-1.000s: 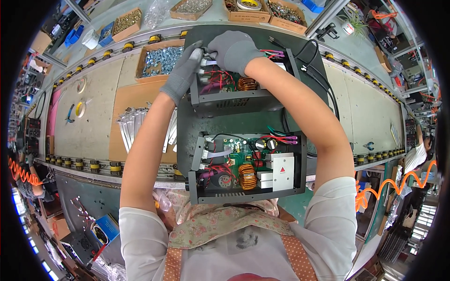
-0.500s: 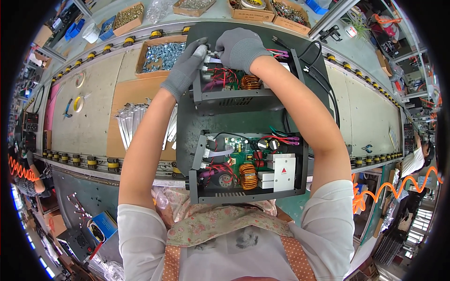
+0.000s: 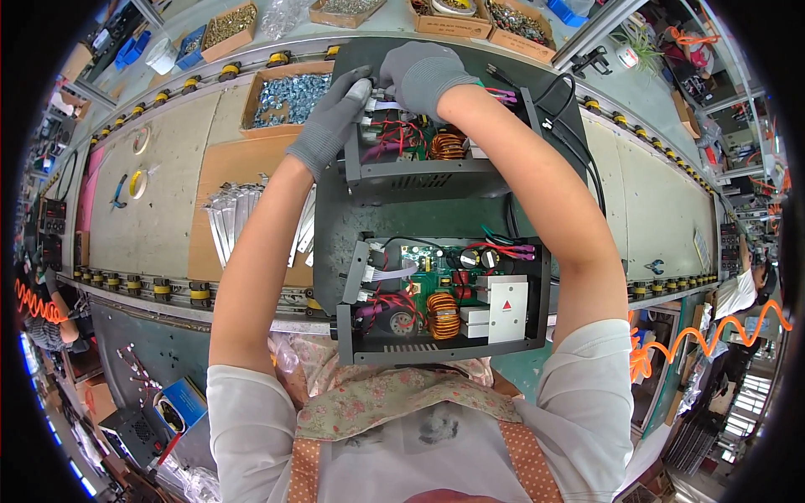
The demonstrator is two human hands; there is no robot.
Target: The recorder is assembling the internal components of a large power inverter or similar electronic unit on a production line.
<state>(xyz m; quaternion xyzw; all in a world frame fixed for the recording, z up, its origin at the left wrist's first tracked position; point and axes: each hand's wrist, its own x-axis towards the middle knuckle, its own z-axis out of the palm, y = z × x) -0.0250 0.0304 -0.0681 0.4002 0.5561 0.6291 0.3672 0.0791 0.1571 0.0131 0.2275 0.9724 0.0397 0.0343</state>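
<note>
Across the bench, a dark, scuffed board (image 3: 411, 214) was found laid over the line, with smooth pale panels (image 3: 662, 210) set to either side between rows of black-and-yellow rollers (image 3: 199, 293).

Two open housings of dark sheet metal were noted on the board. The far housing (image 3: 470, 172), between twelve and one o'clock, was being handled; its near wall was pierced with slots, and red wires and a copper-wound ring coil (image 3: 449, 144) were visible inside. Grey gloves with ribbed cuffs were worn. The left hand (image 3: 335, 117) was placed at its left edge, thumb extended; the right hand (image 3: 423, 75) was bent over its far left corner, fingers curled and largely hidden. Whether anything was gripped by either could not be told.

The near housing (image 3: 444, 355), at five o'clock, was fitted with a green circuit board (image 3: 432, 261), a second coil (image 3: 443, 316) and a flat silver plate (image 3: 507, 323).

At eleven o'clock, small bluish metal pieces (image 3: 289, 99) were contained in a shallow cardboard box (image 3: 272, 132). Flat silvery strips (image 3: 231, 222) were piled between nine and ten.
</note>
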